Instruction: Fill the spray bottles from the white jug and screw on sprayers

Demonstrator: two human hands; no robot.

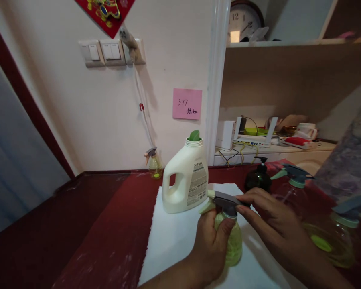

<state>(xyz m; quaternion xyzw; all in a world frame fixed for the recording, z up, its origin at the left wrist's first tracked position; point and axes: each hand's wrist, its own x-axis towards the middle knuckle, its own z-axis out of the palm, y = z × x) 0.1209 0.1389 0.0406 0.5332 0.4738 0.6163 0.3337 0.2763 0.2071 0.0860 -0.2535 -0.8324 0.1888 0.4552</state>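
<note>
- The small spray bottle, pale yellow-green with a grey trigger head, stands on the white cloth near my edge of the red table, just in front of the white detergent jug.
- My left hand is wrapped around the bottle's body, thumb up near the collar, holding it upright.
- My right hand comes in from the right, fingers closed lightly on the back of the grey spray head.
- I judge the step in hand to be working the spray head at the neck; whether it is going on or coming off I cannot tell.
- The next move, as I read it, calls for a firm left grip while the right turns the collar squarely.
- Both forearms enter low from the bottom edge, wrists angled inward toward each other.
- Further out: a dark pump bottle, two larger spray bottles on the right, and another small sprayer by the wall.
</note>
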